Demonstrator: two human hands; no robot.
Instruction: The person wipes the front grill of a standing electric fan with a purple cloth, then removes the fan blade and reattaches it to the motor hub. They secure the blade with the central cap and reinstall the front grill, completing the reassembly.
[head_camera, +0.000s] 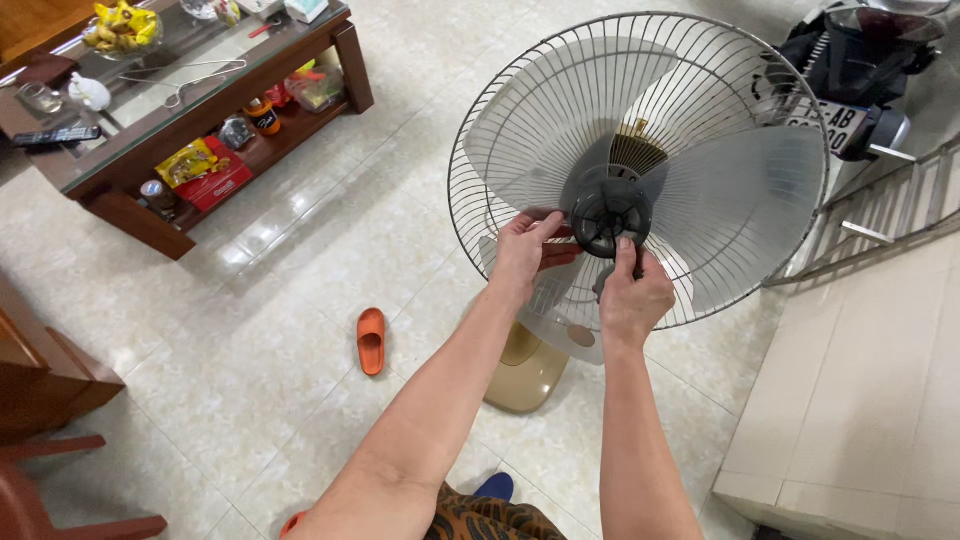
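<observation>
A pedestal fan (640, 170) is standing on the pale tiled floor (300, 330) toward the right of the view, tilted back so its face is pointing up at the camera. Its front guard is off; the rear wire grille (480, 150) is ringing three translucent grey blades (740, 200) around a dark round hub cap (608, 212), and a beige base (525, 375) is showing below.

Far left, a dark wooden bench (130, 200) with a glass top is carrying a bowl (120, 30) holding yellow packets, a remote (55, 135) and a white cord (190, 80); its lower shelf is holding a red box (215, 185), snack bags and small jars. An orange slipper (371, 340) is lying on the floor between the bench and the fan.

The left hand (525, 250) is reaching to the hub's left side, fingers curled and pinching the edge of the cap and blade root. The right hand (632, 295) is sitting just below the hub, fingers closed together with the thumb pressing up against the cap's lower rim.

At the right, a parked scooter (860, 70) is standing behind the fan, and a metal ladder (880, 215) is lying beside a raised tiled step (860, 400).
</observation>
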